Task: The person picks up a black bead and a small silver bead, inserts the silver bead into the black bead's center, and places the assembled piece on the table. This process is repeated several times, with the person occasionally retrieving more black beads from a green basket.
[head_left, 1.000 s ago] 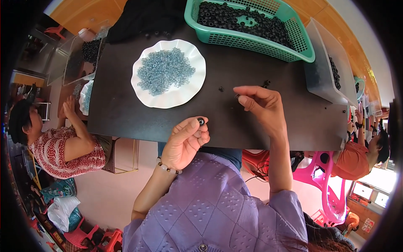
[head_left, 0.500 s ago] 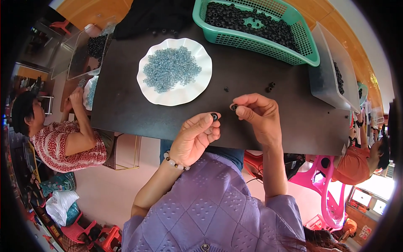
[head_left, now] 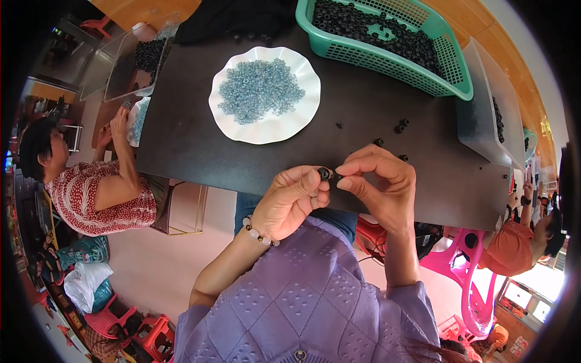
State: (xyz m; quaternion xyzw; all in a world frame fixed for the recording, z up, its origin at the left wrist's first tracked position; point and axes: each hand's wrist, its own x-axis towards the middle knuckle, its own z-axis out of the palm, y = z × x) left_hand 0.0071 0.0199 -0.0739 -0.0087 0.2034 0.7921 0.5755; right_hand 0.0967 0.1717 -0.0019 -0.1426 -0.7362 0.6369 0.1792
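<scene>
In front of me, just above the table's near edge, my left hand [head_left: 290, 202] pinches a small black ring-shaped piece [head_left: 325, 173] between thumb and fingertips. My right hand [head_left: 381, 184] is closed in a pinch right beside that piece. Whatever lies between its fingertips is too small and hidden to make out. Beyond my left hand, a white wavy-edged plate [head_left: 225, 124] carries a heap of small clear bluish rings [head_left: 260, 91]. Several loose black pieces [head_left: 402, 126] lie on the dark table near my right hand.
A green plastic basket [head_left: 387, 66] of black pieces stands at the far right, beside a clear bin [head_left: 493, 121]. Black cloth [head_left: 230, 23] lies at the back. To the left, a co-worker [head_left: 100, 193] sits by another clear bin [head_left: 136, 66]; a pink chair [head_left: 469, 272] is at right.
My hands have come together, the right fingertips now against the black piece in my left. The view has shifted slightly. Two black pieces now show on the table beyond my right hand.
</scene>
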